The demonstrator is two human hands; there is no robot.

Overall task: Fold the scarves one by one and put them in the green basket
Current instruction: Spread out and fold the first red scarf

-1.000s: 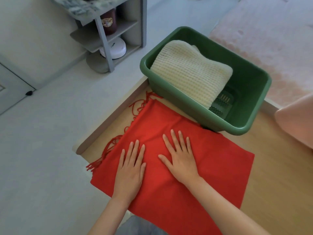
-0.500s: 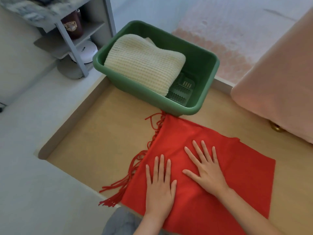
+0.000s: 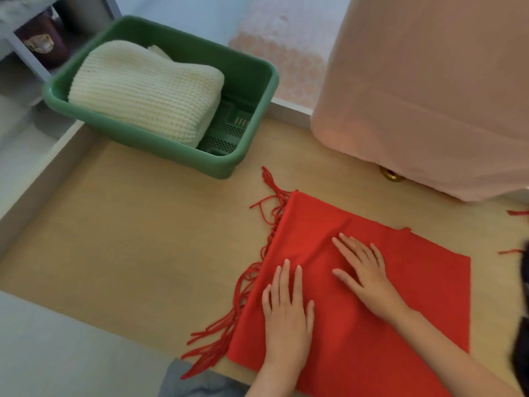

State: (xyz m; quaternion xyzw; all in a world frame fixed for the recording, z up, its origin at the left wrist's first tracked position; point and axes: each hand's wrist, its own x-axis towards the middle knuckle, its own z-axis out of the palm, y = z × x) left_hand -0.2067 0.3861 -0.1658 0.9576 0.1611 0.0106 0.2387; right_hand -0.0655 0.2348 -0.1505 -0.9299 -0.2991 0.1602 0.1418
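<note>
A folded red scarf (image 3: 412,296) with a fringe along its left edge lies flat on the wooden table (image 3: 128,239) at the lower right. My left hand (image 3: 287,316) presses flat on its near left part, fingers straight. My right hand (image 3: 363,275) rests flat on the scarf's middle, fingers spread. The green basket (image 3: 252,81) stands at the table's far left corner and holds a folded cream knitted scarf (image 3: 146,90) on its left side.
A pink cloth-covered object (image 3: 429,90) stands at the far right of the table. A grey shelf unit (image 3: 25,47) with a dark jar stands on the floor beyond the basket. Red fringe strands (image 3: 515,213) show at the right edge.
The view has swung right, so the basket and scarf shifted left in frame. Both hands stay flat on the red scarf, which now lies clear of the basket.
</note>
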